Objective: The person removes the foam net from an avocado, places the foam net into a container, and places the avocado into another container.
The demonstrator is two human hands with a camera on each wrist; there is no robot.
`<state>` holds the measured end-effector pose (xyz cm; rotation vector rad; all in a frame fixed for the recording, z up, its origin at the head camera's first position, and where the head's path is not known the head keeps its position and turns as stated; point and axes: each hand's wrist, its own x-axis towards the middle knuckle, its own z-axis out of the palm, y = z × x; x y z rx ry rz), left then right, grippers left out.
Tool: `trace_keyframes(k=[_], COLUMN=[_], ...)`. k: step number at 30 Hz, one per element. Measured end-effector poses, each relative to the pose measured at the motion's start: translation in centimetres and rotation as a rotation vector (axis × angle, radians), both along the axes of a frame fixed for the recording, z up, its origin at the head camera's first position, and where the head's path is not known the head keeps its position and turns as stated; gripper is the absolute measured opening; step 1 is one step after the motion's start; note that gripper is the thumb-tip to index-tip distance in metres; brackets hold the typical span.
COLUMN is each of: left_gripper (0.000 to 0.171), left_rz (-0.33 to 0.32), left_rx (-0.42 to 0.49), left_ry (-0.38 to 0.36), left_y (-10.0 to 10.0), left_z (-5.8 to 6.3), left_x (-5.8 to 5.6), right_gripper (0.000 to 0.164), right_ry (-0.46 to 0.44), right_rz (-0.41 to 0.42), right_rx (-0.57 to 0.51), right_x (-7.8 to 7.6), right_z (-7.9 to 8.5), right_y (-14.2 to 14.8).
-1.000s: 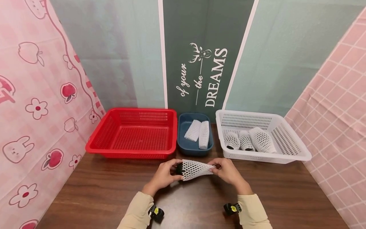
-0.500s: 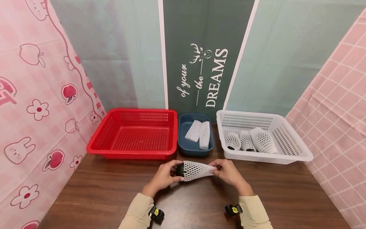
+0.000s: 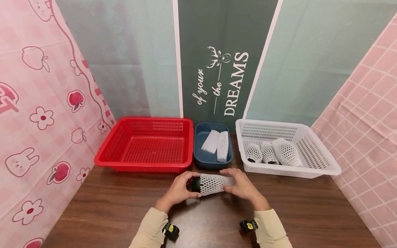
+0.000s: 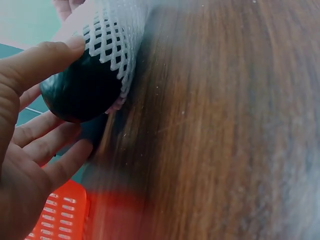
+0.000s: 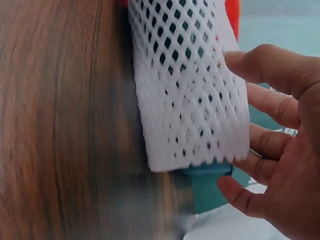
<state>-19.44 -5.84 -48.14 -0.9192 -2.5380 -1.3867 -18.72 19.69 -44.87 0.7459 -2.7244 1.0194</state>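
Observation:
A dark green rounded fruit (image 3: 196,185), resembling an avocado, lies sideways, mostly inside a white foam net sleeve (image 3: 212,185). Its bare end pokes out on the left, glossy in the left wrist view. My left hand (image 3: 177,190) holds that end, thumb (image 4: 47,62) on the near side at the net's edge and fingers beneath and behind. My right hand (image 3: 244,186) holds the sleeve's other end between thumb (image 5: 270,62) and fingers. There the sleeve (image 5: 195,115) hangs wide past the fruit, its rim spread in the right wrist view.
Behind the hands stand a red basket (image 3: 102,162) at left, a blue bin (image 3: 214,164) with two flat foam nets (image 3: 222,146), and a white basket (image 3: 322,168) at right with several netted items (image 3: 286,151). Patterned cloths surround the wooden table (image 3: 124,213).
My right hand has slid its hold from the sleeve's gathered tip further along it, and the end has widened. My left hand stays at the fruit's bare end, of which slightly more shows.

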Motion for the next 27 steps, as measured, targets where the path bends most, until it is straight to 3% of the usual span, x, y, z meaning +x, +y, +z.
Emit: trace_keyframes(k=[6,13,19,27], left_gripper=[0.065,0.067,0.066,0.063], left_rz=[-0.012,-0.001,0.021,-0.002], left_rx=[0.000,-0.018,-0.025,-0.026], left_ry=[0.010,-0.003,-0.022,-0.064], left_y=[0.3,0.6,0.5,0.7], left_z=[-0.2,-0.3,-0.2,0.1], left_x=[-0.2,-0.1,0.0,-0.1], right_gripper=[0.036,0.025,0.023,0.021], right_ry=[0.013,0.002,0.044,0.055], right_rz=[0.052,0.032,0.020,-0.005], right_rx=[0.016,0.043,0.045,0.044], right_x=[0.0,0.2,0.2,0.3], right_z=[-0.3,-0.5,-0.7,-0.7], right_y=[-1.1,-1.8,-2.0,-1.8])
